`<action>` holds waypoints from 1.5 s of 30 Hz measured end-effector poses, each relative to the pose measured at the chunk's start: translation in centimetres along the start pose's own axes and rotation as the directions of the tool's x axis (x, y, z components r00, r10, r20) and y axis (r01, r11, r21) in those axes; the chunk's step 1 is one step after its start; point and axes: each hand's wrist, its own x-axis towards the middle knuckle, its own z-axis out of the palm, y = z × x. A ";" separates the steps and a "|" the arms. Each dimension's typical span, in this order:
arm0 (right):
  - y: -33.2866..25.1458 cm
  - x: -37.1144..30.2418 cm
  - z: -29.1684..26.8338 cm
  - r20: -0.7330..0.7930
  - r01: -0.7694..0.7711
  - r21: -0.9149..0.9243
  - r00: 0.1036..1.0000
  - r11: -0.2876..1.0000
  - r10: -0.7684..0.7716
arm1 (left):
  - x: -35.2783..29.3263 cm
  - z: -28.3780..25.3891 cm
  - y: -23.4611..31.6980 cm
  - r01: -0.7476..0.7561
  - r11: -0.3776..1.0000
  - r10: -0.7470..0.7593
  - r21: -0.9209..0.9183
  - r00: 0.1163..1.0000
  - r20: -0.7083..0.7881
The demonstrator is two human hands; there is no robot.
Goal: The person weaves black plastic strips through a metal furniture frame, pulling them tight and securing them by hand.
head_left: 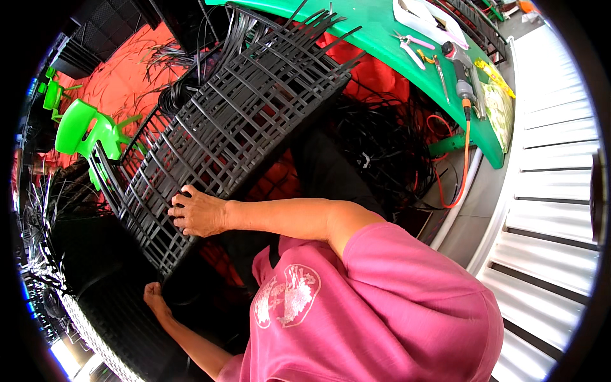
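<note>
A black lattice panel (238, 111) of woven flat plastic strips on a frame lies slantwise in front of me, with loose strip ends sticking out along its far edge. My right hand (200, 213) rests on its near part, the fingers bent and closed on the strips there. Beside the panel's lower left corner, my left hand (153, 295) is closed in a fist. Whatever it holds, if anything, is hidden. A bundle of loose black strips (238, 28) droops over the panel's far side.
On the green table (375, 28) at the right lie pink-handled pliers (414, 51), a power tool (459, 70) with an orange cable (464, 172), and a white tray (426, 16). Tangled black strips (375, 137) lie beneath. Green chairs (89, 130) stand left; white slats (547, 216) are at right.
</note>
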 end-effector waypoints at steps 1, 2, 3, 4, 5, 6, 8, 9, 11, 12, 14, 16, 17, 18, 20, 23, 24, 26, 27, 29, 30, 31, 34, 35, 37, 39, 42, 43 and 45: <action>0.1 -0.1 0.1 -0.003 -0.011 0.000 1.000 1.000 0.011 | 0.2 0.0 -0.4 0.001 1.000 -0.001 0.010 1.000 -0.006; 0.0 0.0 0.2 -0.016 -0.010 0.008 1.000 1.000 0.010 | 0.3 -0.1 -0.7 0.004 1.000 -0.004 0.022 1.000 -0.017; 0.0 0.0 0.2 -0.030 -0.010 0.016 0.999 1.000 0.011 | 0.5 -0.3 -1.1 0.007 0.999 -0.007 0.033 1.000 -0.027; 0.0 0.0 0.2 -0.043 -0.010 0.024 0.999 1.000 0.011 | 0.8 -0.7 -1.3 0.022 0.998 -0.020 0.061 0.999 -0.044; 0.0 0.0 0.4 -0.050 -0.005 0.014 0.999 1.000 0.006 | 0.9 -0.7 -1.4 0.039 0.996 -0.034 0.085 0.998 -0.061; 0.1 0.1 0.6 -0.057 -0.001 0.003 0.998 1.000 0.001 | 1.0 -0.7 -1.5 0.057 0.992 -0.048 0.110 0.996 -0.078; 0.1 0.1 0.7 -0.067 0.005 -0.010 0.998 1.000 -0.006 | 1.6 -0.6 -2.3 0.071 0.991 -0.057 0.113 0.991 -0.120; 0.1 0.1 0.8 -0.069 0.006 -0.014 0.998 1.000 -0.007 | 1.8 -0.6 -2.7 0.078 0.990 -0.062 0.114 0.988 -0.141; 0.1 0.0 0.8 -0.078 0.007 -0.016 0.997 1.000 -0.008 | 1.9 -0.6 -3.2 0.075 0.990 -0.053 0.120 0.984 -0.173; 0.2 -0.1 0.8 -0.083 0.005 -0.015 0.997 1.000 -0.007 | 2.0 -0.4 -3.3 0.072 0.990 -0.049 0.123 0.981 -0.186; 0.4 -0.4 0.6 -0.067 -0.008 -0.014 0.998 1.000 0.007 | 2.4 0.2 -3.3 0.098 0.991 -0.078 0.095 0.978 -0.195; 0.9 -0.9 -0.2 -0.023 -0.035 -0.015 0.999 0.999 0.034 | 3.1 1.2 -3.3 0.132 0.987 -0.110 0.095 0.972 -0.209; 1.0 -1.1 -0.2 -0.021 -0.038 -0.021 0.999 0.999 0.038 | 3.4 1.6 -3.3 0.153 0.983 -0.126 0.106 0.966 -0.227; 0.9 -0.8 -0.3 -0.023 -0.030 -0.022 0.999 0.999 0.030 | 3.4 1.2 -3.3 0.176 0.978 -0.142 0.114 0.955 -0.259; 0.1 0.3 -0.5 -0.067 0.013 -0.021 0.998 1.000 -0.014 | 5.8 -2.7 -9.5 -0.055 0.893 0.203 0.447 0.935 -0.290; -0.1 0.5 -0.3 -0.067 0.058 -0.069 0.996 0.996 -0.062 | 5.4 -1.4 -9.0 0.274 0.950 -0.255 0.151 0.958 -0.135; -0.1 0.6 0.2 -0.189 0.066 0.011 0.980 0.998 -0.063 | 4.3 -0.3 -6.9 0.136 0.986 -0.144 -0.092 0.985 -0.092; 0.4 0.5 -0.9 -0.229 0.082 0.095 0.972 0.992 -0.059 | 1.4 2.5 2.5 0.102 0.988 -0.087 -0.114 0.987 0.131; 1.1 0.6 -0.2 -0.184 0.104 0.067 0.979 0.992 -0.090 | 1.2 2.5 3.3 0.051 0.978 -0.037 -0.201 0.997 0.073; 1.0 0.2 -1.4 -0.153 0.079 0.041 0.986 0.996 -0.072 | 1.1 3.4 5.4 0.046 0.997 -0.040 -0.067 0.996 0.080; 1.5 -0.1 -1.6 -0.130 0.082 0.095 0.989 0.992 -0.069 | 0.5 3.9 6.3 -0.109 0.965 0.126 0.239 0.990 -0.056; 1.7 0.2 -1.6 -0.123 0.055 0.060 0.991 0.997 -0.047 | 0.7 4.0 6.7 -0.123 0.897 0.187 0.424 0.976 -0.112; 2.3 -2.1 -3.3 -0.052 0.007 0.024 0.999 1.000 -0.006 | 0.1 2.3 4.0 -0.271 0.823 0.311 0.500 0.950 0.003; 3.0 -3.0 -4.3 -0.051 -0.028 -0.010 0.998 1.000 0.028 | 0.0 2.1 3.5 -0.358 0.822 0.360 0.443 0.929 0.082; 6.2 -5.4 -6.3 -0.075 -0.111 -0.105 0.992 0.988 0.104 | -0.3 2.5 7.4 -0.222 0.939 0.173 0.263 0.965 0.195; 7.8 -6.5 -8.9 -0.132 -0.146 -0.200 0.984 0.969 0.121 | -0.7 3.2 8.4 -0.340 0.923 0.284 0.182 0.918 0.277; 9.2 -7.0 -9.7 -0.200 -0.075 -0.123 0.979 0.990 0.049 | -0.3 3.3 8.2 -0.311 0.949 0.288 0.056 0.923 0.254; 8.3 -7.1 -8.6 -0.187 -0.091 -0.191 0.981 0.977 0.054 | -0.5 2.5 7.7 -0.265 0.963 0.246 0.047 0.937 0.248; 9.2 -7.6 -7.9 -0.195 -0.159 -0.180 0.973 0.971 0.123 | -1.1 3.4 9.0 -0.173 0.983 0.181 -0.057 0.966 0.187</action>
